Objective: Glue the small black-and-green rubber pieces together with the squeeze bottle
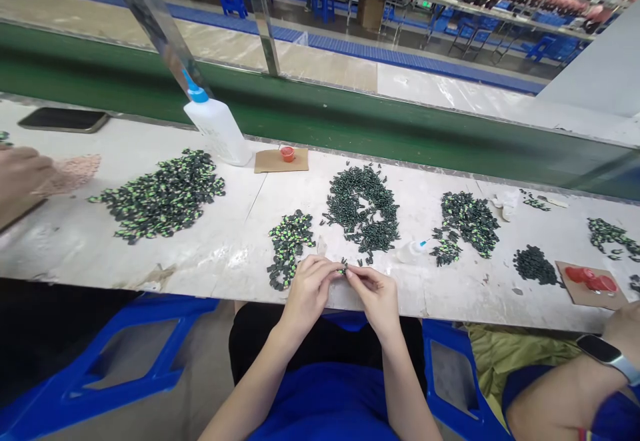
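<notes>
Meeting over the worktop (240, 251), fingers (326, 269) of the left hand (308, 291) and right hand (380, 294) are pinched closed around a tiny dark-green piece (343, 268); a dark pile (377, 233) is seen at its one o'clock.

On the table (240, 251), a parts heap (293, 235) lies before the cardboard (269, 162), right of the bottle (219, 129).

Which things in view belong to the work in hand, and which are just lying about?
Likely work things:
tiny piece, between left hand and right hand
dark pile, ahead
black-and-green pile, by left hand

Probably just lying about:
phone, far left
large bottle, role unclear
</notes>
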`<state>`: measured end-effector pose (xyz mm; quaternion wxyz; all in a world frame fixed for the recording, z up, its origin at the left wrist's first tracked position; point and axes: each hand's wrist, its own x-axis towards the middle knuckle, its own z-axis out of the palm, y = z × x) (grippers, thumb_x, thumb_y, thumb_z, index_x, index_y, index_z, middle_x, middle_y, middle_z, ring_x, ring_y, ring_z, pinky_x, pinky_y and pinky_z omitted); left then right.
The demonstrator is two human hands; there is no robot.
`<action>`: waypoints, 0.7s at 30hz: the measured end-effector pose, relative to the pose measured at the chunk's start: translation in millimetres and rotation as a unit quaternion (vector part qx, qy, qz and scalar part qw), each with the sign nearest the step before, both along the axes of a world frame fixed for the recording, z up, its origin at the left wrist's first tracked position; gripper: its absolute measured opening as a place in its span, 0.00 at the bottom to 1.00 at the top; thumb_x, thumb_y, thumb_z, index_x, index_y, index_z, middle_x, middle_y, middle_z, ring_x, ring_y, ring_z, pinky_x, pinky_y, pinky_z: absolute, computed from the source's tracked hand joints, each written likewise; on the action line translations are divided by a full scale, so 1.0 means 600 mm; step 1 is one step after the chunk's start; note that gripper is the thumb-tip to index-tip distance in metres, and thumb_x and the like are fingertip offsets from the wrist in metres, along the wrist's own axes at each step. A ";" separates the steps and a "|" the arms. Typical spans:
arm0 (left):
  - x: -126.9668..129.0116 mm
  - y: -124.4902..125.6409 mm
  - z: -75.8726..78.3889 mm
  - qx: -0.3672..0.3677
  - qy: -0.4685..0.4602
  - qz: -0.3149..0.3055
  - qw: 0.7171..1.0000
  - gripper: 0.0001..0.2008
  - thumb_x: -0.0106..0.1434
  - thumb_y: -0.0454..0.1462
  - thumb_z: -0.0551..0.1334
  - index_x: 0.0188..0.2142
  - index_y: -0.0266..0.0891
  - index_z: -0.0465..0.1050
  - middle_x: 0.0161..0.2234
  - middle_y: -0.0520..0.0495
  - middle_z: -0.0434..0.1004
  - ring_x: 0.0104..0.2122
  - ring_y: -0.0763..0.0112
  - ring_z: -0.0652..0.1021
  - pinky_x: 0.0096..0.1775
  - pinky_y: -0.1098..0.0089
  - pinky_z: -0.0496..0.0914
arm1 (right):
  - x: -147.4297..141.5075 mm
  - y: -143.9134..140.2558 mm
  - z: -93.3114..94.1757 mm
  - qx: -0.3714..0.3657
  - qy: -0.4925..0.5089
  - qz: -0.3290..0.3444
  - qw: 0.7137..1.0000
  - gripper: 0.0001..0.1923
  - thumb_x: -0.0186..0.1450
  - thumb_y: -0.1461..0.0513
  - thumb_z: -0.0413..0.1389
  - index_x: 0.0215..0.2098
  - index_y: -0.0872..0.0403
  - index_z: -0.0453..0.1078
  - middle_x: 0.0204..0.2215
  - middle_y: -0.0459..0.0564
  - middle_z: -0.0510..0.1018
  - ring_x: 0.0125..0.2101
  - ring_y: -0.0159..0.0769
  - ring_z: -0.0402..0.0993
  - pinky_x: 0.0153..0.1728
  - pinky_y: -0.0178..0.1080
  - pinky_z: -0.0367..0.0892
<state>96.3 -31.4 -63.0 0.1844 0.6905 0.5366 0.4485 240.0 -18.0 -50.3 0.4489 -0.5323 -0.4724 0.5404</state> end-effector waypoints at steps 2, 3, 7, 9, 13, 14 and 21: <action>0.000 -0.002 0.005 -0.002 0.002 -0.006 1.000 0.10 0.65 0.32 0.55 0.39 0.42 0.75 0.32 0.47 0.81 0.36 0.64 0.75 0.39 0.63 0.69 | 0.005 0.001 0.003 -0.002 0.016 0.007 1.000 0.10 0.52 0.56 0.64 0.29 0.53 0.79 0.30 0.50 0.83 0.33 0.42 0.81 0.39 0.42 0.76; 0.000 -0.003 0.008 -0.004 0.003 -0.009 1.000 0.10 0.65 0.32 0.55 0.39 0.42 0.75 0.32 0.48 0.81 0.36 0.64 0.75 0.39 0.63 0.69 | 0.007 0.001 0.004 -0.003 0.024 0.011 1.000 0.09 0.52 0.56 0.65 0.28 0.53 0.79 0.30 0.49 0.83 0.33 0.42 0.81 0.38 0.42 0.76; 0.003 -0.006 0.019 -0.002 0.015 -0.012 1.000 0.09 0.65 0.33 0.55 0.38 0.42 0.74 0.32 0.48 0.81 0.36 0.64 0.75 0.40 0.62 0.67 | 0.016 -0.001 0.009 0.002 0.037 0.020 0.999 0.09 0.52 0.56 0.65 0.28 0.53 0.79 0.29 0.49 0.83 0.33 0.41 0.80 0.38 0.42 0.76; 0.005 -0.007 0.023 0.007 0.028 -0.011 1.000 0.09 0.66 0.32 0.55 0.39 0.42 0.74 0.32 0.49 0.80 0.36 0.65 0.75 0.41 0.62 0.66 | 0.017 -0.003 0.012 0.012 0.030 0.021 0.999 0.08 0.53 0.57 0.64 0.28 0.53 0.79 0.29 0.49 0.83 0.32 0.41 0.80 0.37 0.42 0.76; 0.012 -0.009 0.030 0.034 0.051 -0.002 0.998 0.10 0.66 0.31 0.54 0.38 0.42 0.73 0.31 0.49 0.80 0.35 0.65 0.74 0.40 0.63 0.66 | 0.014 -0.009 0.014 0.056 0.012 0.012 0.998 0.04 0.55 0.60 0.63 0.27 0.52 0.78 0.26 0.48 0.81 0.30 0.37 0.78 0.34 0.38 0.74; 0.013 -0.009 0.031 0.039 0.057 -0.001 0.998 0.11 0.66 0.30 0.53 0.38 0.42 0.73 0.31 0.49 0.80 0.34 0.66 0.74 0.39 0.64 0.66 | 0.014 -0.010 0.014 0.070 0.007 0.012 0.997 0.03 0.56 0.61 0.62 0.26 0.52 0.78 0.26 0.47 0.81 0.29 0.36 0.78 0.34 0.38 0.74; 0.012 -0.008 0.031 0.078 0.099 -0.036 0.991 0.12 0.65 0.27 0.53 0.39 0.41 0.72 0.30 0.50 0.80 0.33 0.67 0.74 0.44 0.61 0.63 | 0.013 -0.016 0.004 0.120 -0.018 -0.004 0.993 0.01 0.56 0.63 0.61 0.28 0.52 0.76 0.25 0.46 0.78 0.27 0.33 0.76 0.31 0.36 0.72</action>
